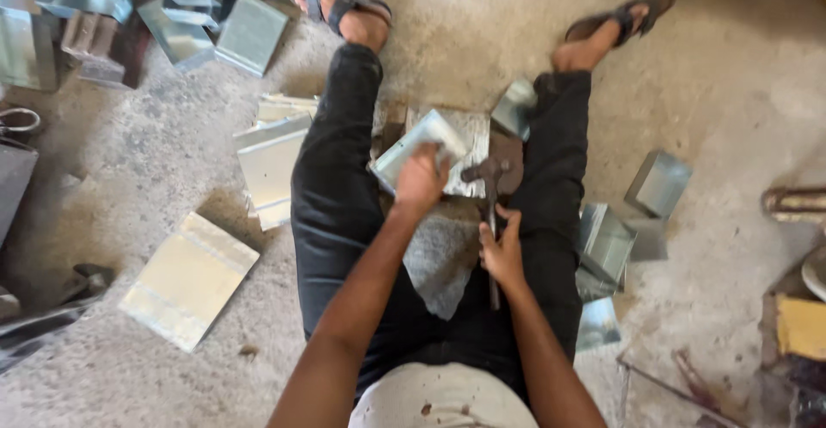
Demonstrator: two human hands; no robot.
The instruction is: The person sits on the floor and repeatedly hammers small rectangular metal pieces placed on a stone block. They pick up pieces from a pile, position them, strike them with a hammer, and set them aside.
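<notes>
Sitting on rough concrete floor (731, 92), legs spread, sandals at top of frame. My left hand (422, 178) at centre, fingers closed on folded sheet-metal piece (411, 147), pressed on metal block (471, 148) between knees. My right hand (502, 252) wrapped round hammer (489, 189) handle, head beside piece. Flat sheets (188, 277) lower left; boxes (658, 183) right; more upper left.
</notes>
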